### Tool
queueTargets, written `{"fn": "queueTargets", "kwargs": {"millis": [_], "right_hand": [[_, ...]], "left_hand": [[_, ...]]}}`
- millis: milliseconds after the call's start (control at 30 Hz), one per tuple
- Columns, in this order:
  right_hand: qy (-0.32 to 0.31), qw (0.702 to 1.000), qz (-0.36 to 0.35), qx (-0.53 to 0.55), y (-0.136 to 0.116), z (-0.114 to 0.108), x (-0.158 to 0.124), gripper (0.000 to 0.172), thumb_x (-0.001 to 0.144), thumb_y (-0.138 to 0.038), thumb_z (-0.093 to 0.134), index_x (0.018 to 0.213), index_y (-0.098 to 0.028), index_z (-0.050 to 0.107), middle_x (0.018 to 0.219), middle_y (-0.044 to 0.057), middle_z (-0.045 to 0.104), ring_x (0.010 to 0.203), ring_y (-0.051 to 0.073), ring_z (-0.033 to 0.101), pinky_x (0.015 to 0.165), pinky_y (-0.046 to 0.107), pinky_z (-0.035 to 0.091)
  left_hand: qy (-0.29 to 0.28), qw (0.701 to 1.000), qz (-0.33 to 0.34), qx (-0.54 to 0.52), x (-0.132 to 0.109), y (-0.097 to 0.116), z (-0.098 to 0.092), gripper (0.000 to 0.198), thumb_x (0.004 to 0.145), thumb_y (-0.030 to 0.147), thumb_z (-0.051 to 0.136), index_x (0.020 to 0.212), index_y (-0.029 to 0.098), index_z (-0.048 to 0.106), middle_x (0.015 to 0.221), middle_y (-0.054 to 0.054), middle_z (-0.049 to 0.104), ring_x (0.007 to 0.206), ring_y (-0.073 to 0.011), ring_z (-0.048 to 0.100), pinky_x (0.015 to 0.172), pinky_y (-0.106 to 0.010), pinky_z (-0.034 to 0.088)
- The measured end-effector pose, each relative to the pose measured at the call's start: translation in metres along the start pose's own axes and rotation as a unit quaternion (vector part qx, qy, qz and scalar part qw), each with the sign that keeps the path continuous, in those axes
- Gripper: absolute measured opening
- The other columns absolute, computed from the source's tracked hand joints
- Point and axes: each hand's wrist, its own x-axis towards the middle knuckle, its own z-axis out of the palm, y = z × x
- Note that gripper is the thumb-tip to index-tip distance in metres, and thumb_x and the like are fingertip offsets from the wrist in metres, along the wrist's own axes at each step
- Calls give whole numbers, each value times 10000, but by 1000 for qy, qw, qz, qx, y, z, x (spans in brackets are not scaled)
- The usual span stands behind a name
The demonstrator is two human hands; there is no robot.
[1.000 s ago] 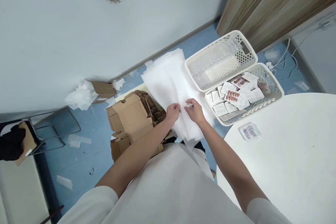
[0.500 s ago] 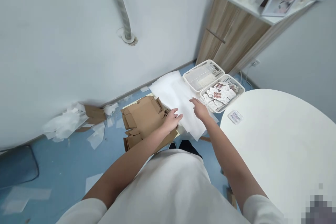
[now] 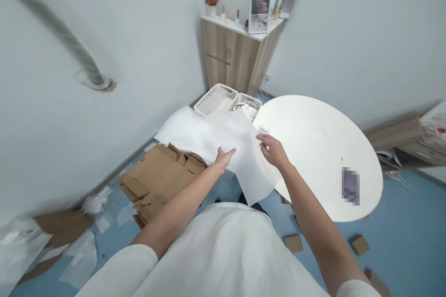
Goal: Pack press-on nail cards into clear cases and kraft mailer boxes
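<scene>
Looking down at a thin white foam sheet in the middle of the frame, hanging loose in front of the white shirt. Got it pinched in the left hand, thumb on top and fingers tucked under the edge. Right hand just right of centre, fingers half curled at the sheet's right edge, can't tell about an actual grip there. Flat cardboard boxes piled at lower left, two white baskets above centre, round white table on the right with a small blister pack near its upper left edge
</scene>
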Motion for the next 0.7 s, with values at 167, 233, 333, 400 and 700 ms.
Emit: {"fn": "queueTargets", "kwargs": {"millis": [167, 233, 333, 400, 700], "right_hand": [[75, 992, 98, 18, 39, -28, -59, 330, 804, -171, 395, 1066, -237, 584, 1085, 48, 599, 898, 170, 591, 761, 326, 497], [101, 983, 150, 30, 58, -38, -83, 308, 808, -196, 396, 1048, -230, 586, 1045, 49, 603, 791, 159, 594, 707, 323, 498], [126, 967, 217, 47, 89, -52, -114, 283, 803, -236, 411, 1019, -224, 593, 985, 48, 604, 670, 143, 568, 659, 324, 487], [141, 953, 261, 62, 112, -59, -132, 275, 794, -260, 427, 1006, -220, 597, 977, 48, 604, 636, 137, 546, 663, 330, 481], [198, 865, 441, 134, 193, -61, -188, 432, 730, -303, 502, 1144, -183, 517, 1140, 91, 556, 755, 170, 557, 775, 381, 465]], "left_hand": [[-44, 997, 58, 22, 3, 4, 67, 551, 667, 239, 670, 1138, 195, 387, 1049, -93, 581, 879, -164, 596, 721, -276, 478], [-48, 991, 107, 66, 7, 5, 94, 567, 639, 181, 681, 1135, 182, 408, 1017, -81, 589, 841, -151, 594, 720, -266, 473], [-80, 977, 152, 125, 17, 7, 137, 631, 643, 167, 667, 1202, 184, 375, 1028, -72, 586, 757, -137, 592, 692, -271, 472], [-102, 968, 167, 156, 23, 9, 165, 689, 658, 180, 657, 1260, 188, 323, 1044, -77, 583, 716, -131, 587, 672, -275, 469], [-153, 951, 95, 251, 34, -15, 236, 643, 676, 236, 662, 1253, 156, 391, 1078, -104, 537, 756, -119, 571, 709, -264, 450]]}}
